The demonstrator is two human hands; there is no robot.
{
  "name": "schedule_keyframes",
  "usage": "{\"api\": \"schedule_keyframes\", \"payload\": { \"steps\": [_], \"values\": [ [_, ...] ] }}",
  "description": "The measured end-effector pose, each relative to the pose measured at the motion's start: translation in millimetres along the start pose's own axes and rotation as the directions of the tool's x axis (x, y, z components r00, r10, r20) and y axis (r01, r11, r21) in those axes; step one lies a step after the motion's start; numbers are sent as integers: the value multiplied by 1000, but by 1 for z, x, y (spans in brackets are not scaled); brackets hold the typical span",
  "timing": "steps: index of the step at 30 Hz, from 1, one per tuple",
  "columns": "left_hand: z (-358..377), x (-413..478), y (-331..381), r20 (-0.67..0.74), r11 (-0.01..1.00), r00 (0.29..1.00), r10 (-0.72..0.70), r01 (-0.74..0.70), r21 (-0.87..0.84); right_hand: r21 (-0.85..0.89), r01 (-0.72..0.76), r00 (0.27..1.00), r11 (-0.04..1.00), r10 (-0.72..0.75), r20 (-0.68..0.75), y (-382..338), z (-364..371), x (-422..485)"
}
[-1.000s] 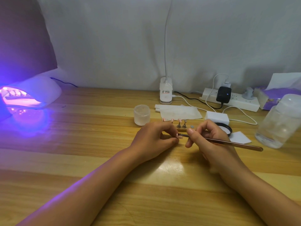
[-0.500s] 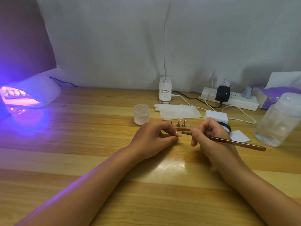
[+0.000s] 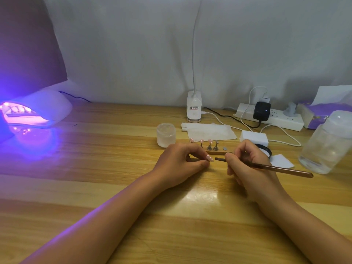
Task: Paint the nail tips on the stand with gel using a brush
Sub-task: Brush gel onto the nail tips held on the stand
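Two bare forearms are laid on the wooden table (image 3: 95, 187), reaching in from 6 o'clock. The left hand (image 3: 179, 164) is curled, and a pink nail tip (image 3: 210, 158) is pinched between its thumb and fingers, pointing toward 3 o'clock. The right hand (image 3: 247, 164) is curled round a brown brush (image 3: 282, 169), which is pinched near its front end. The long handle is pointed out toward 4 o'clock. The dark brush end is held just beside the pinched nail tip, with a small gap seen between them.

Just past the hands, toward 12 o'clock, a small wooden stand (image 3: 217, 152) is seen. More pink nail tips (image 3: 210, 141) are set on little metal posts on it. A frosted jar (image 3: 166, 134) is placed at 11 o'clock of the stand. A white paper sheet (image 3: 209, 131) is laid behind the stand. A white block (image 3: 254, 137) and a black round lid (image 3: 265, 150) are seen behind the right hand. A big clear bottle (image 3: 329, 143) is stood at 3 o'clock.

Farther back, a white lamp base (image 3: 194, 109) and a power strip (image 3: 276, 117) are set by the wall. A purple tissue pack (image 3: 320, 113) is seen at 2 o'clock. At 9 o'clock, a nail lamp (image 3: 36, 111) is lit purple.
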State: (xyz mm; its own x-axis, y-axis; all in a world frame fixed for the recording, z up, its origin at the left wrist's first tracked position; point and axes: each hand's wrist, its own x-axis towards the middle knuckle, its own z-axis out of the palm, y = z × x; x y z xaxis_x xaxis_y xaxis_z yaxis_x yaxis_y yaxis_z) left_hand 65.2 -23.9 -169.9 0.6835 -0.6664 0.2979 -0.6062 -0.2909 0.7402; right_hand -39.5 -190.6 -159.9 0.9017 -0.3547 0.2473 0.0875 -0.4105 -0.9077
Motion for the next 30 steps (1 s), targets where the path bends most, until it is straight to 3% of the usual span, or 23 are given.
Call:
{"api": "schedule_keyframes", "payload": {
  "steps": [4,8,13,20,26,30],
  "values": [
    [0,1,-1,-6,1000,1000,0,0,-5,96,-19,997,995,12,74,-5,0,-1],
    [1,2,-2,-3,1000,1000,7,-7,-5,42,-20,995,999,16,96,-3,1,0],
    [1,1,-2,-7,999,1000,18,-18,-37,-2,-33,997,999,33,70,2,0,1],
    [1,1,-1,-51,995,997,52,-56,-77,165,-13,998,986,23,-61,-5,0,-2],
    [2,-2,2,-61,991,990,125,-128,-45,-26,115,991,993,-117,-68,-2,0,-3],
    [4,-4,3,-84,991,987,136,-136,4,-82,194,981,978,-193,21,-2,4,-4]
  ]
}}
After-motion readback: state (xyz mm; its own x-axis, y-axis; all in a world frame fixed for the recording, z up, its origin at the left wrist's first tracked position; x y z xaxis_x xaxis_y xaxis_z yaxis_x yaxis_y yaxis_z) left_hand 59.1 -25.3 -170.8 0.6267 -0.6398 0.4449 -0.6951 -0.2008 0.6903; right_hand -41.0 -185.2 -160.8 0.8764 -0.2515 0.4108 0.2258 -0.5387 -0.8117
